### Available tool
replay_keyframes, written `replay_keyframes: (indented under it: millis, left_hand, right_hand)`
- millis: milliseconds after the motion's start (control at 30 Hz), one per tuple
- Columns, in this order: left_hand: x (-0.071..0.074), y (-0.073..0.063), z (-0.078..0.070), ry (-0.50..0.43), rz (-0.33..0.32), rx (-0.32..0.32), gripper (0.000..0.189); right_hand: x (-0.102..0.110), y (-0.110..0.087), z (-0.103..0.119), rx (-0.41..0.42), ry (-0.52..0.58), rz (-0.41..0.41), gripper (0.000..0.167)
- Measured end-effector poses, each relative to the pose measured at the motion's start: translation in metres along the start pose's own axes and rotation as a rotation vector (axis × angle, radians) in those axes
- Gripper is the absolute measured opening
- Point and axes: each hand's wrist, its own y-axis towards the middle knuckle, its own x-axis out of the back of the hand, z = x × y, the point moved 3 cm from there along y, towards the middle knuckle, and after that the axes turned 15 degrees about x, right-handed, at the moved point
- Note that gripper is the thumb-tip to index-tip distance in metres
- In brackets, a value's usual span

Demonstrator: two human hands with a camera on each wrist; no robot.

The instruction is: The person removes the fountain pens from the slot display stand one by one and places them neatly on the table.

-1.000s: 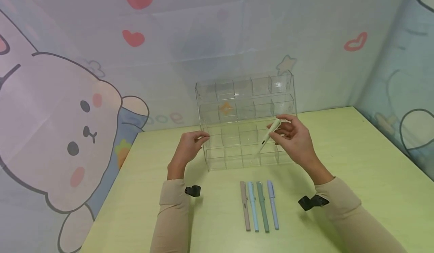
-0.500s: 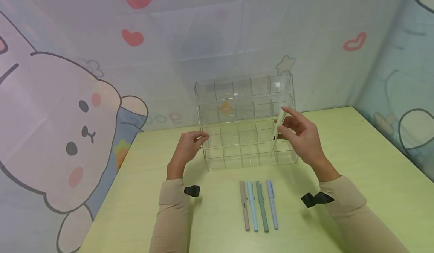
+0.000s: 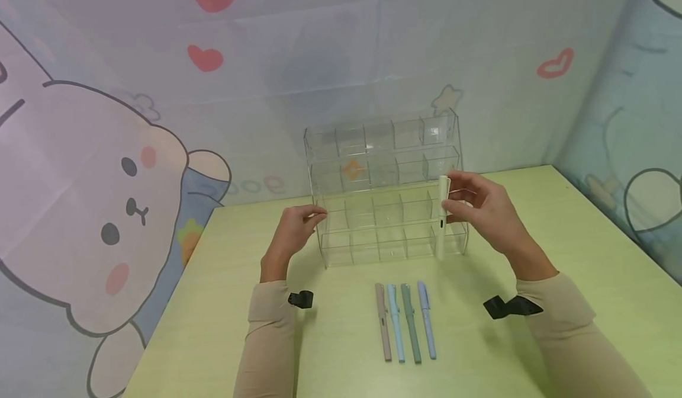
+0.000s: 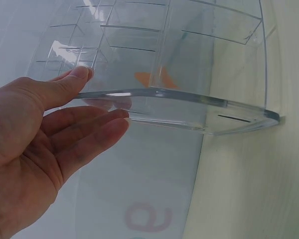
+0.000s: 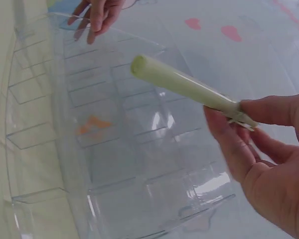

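In the head view a clear acrylic display rack (image 3: 366, 254) with stepped rows of compartments stands on the table. My left hand (image 3: 292, 232) grips its left side panel; the left wrist view shows thumb and fingers on either side of the panel edge (image 4: 154, 93). A pale green pen (image 3: 441, 235) is pinched near its clip end between thumb and fingers of my right hand (image 3: 482, 208). It points down, nearly upright, overlapping the right end of the rack's lowest row. The right wrist view shows the pen's round free end (image 5: 138, 65) over the rack.
Four pens would exceed a count, so several lie side by side before the rack: taupe (image 3: 383, 322), light blue (image 3: 396, 323), dark green (image 3: 411, 323) and lavender (image 3: 426, 320). A printed cloth backdrop (image 3: 341, 42) rises behind the yellow-green table (image 3: 213, 339).
My right hand has moved right with the pale green pen, which has swung from slanted to nearly upright and come lower at the rack's right end. The left hand has stayed on the panel.
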Motion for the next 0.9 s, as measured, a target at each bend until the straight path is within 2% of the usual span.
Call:
replay_keyframes:
  millis: [200,267,400,600,900]
  left_hand:
    - [0.000,0.001,0.000,-0.004,-0.001,-0.005,0.017]
    - [0.000,0.000,0.000,-0.002,0.001,-0.004,0.018]
    - [0.000,0.000,0.000,0.000,0.006,0.005,0.018]
    - [0.000,-0.001,0.001,-0.003,0.004,0.010,0.019]
    - [-0.002,0.001,0.002,-0.007,0.007,-0.002,0.019]
  right_hand:
    - [0.007,-0.003,-0.003,-0.192,0.096,0.209,0.056]
    - [0.007,-0.005,-0.005,-0.236,0.115,0.272,0.056]
    - [0.006,-0.008,-0.009,-0.279,0.156,0.348,0.056]
    - [0.003,-0.010,-0.015,-0.292,0.230,0.416,0.052]
    - [-0.001,-0.017,-0.034,-0.381,0.269,0.429,0.053]
